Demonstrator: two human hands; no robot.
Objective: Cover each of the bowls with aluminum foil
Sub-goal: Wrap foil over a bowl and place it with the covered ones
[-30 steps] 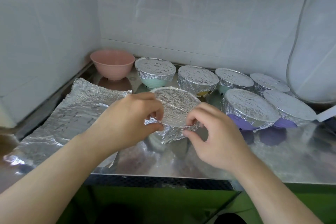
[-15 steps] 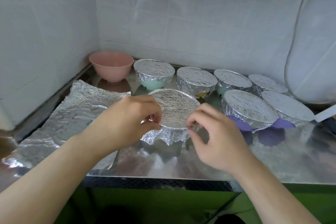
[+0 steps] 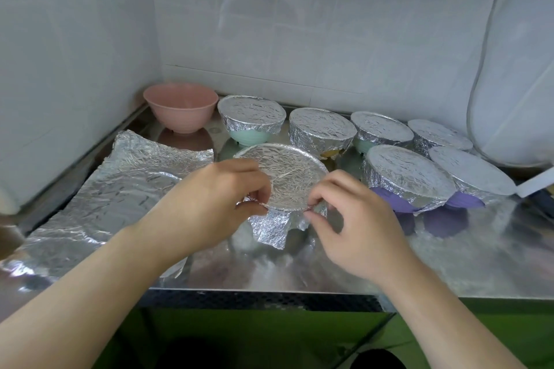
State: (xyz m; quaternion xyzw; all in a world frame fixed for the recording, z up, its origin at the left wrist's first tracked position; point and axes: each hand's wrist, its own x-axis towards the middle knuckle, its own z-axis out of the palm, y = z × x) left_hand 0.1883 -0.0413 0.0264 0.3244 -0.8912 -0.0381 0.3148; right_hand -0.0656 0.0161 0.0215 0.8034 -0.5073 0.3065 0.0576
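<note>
Both hands have shifted slightly along the foil rim since a second ago. Left hand (image 3: 215, 204) and right hand (image 3: 356, 219) each pinch the foil (image 3: 287, 180) at the near edge of the front bowl (image 3: 275, 228), mid-surface (image 3: 449, 255). A pink bowl (image 3: 181, 108) sits uncovered at back left.

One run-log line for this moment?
step: crimping foil at near rim | left hand: pinching foil | right hand: pinching foil | front bowl: foil-topped | pink bowl: uncovered | spare foil sheet: flat, left
</note>
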